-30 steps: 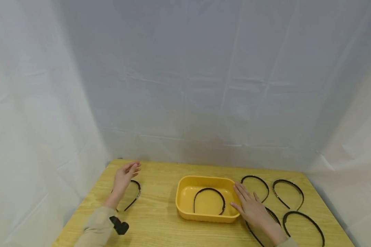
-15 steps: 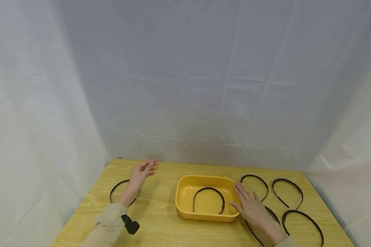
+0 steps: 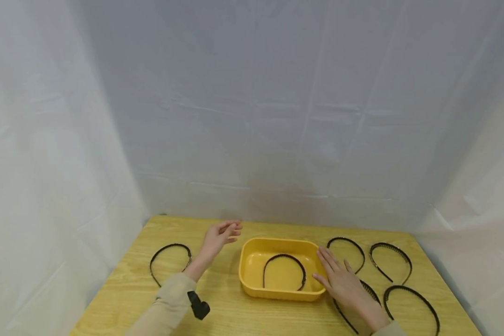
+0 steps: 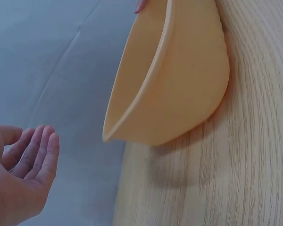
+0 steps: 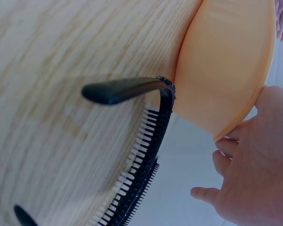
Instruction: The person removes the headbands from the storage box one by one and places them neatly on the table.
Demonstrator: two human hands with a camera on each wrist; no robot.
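A yellow plastic tub (image 3: 252, 248) sits mid-table with one black toothed headband (image 3: 283, 256) lying inside. My left hand (image 3: 223, 232) hovers open just left of the tub's far corner, fingers relaxed and holding nothing; the left wrist view shows those fingers (image 4: 30, 157) apart from the tub (image 4: 179, 84). My right hand (image 3: 339, 279) lies flat with straight fingers against the tub's right side, over another headband (image 3: 371, 294). In the right wrist view that toothed headband (image 5: 146, 155) lies beside the tub (image 5: 226, 70) under my right hand (image 5: 254, 174).
One headband (image 3: 170, 246) lies alone on the left of the wooden table (image 3: 218, 308). Three more lie on the right: one (image 3: 346, 241) behind my right hand, one (image 3: 390, 246) farther right, one (image 3: 411, 291) at the front right. White cloth encloses the table.
My left hand has moved right, from over the left headband to beside the tub, leaving that headband uncovered. The right hand has stayed put.
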